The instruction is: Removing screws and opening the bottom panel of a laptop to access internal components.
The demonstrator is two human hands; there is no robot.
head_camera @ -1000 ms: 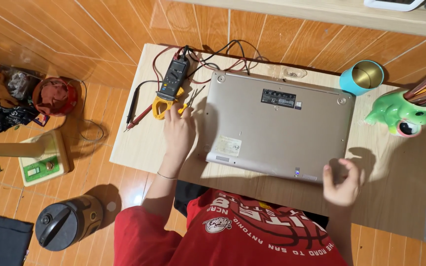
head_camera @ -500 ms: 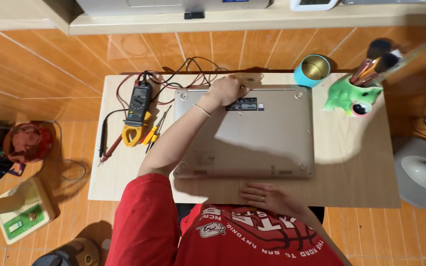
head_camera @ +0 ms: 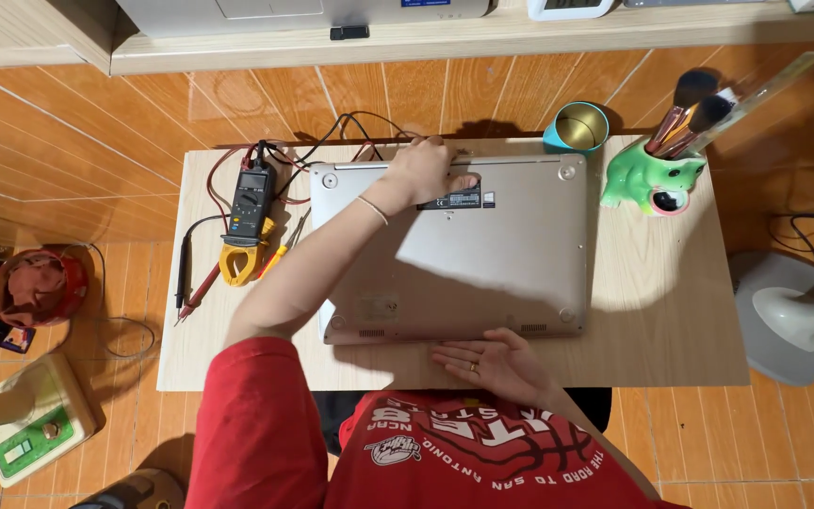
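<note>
A silver laptop (head_camera: 482, 254) lies shut and bottom-up on a small wooden table (head_camera: 661, 311). My left hand (head_camera: 431, 168) reaches across it and curls over its far edge near the dark label. At the laptop's near edge, my right hand (head_camera: 490, 363) rests palm up on the table with its fingers apart and the fingertips against that edge. I cannot tell whether the fingertips go under the laptop.
A yellow and black clamp meter (head_camera: 242, 221) with red and black probe leads (head_camera: 190, 283) lies left of the laptop. A teal cup (head_camera: 579, 127) and a green frog-shaped holder (head_camera: 652, 179) with brushes stand at the back right. A white fan base (head_camera: 793, 311) stands on the floor.
My left hand has moved from beside the meter to the laptop's far edge. My right hand has shifted from the laptop's right corner to its near edge, palm up.
</note>
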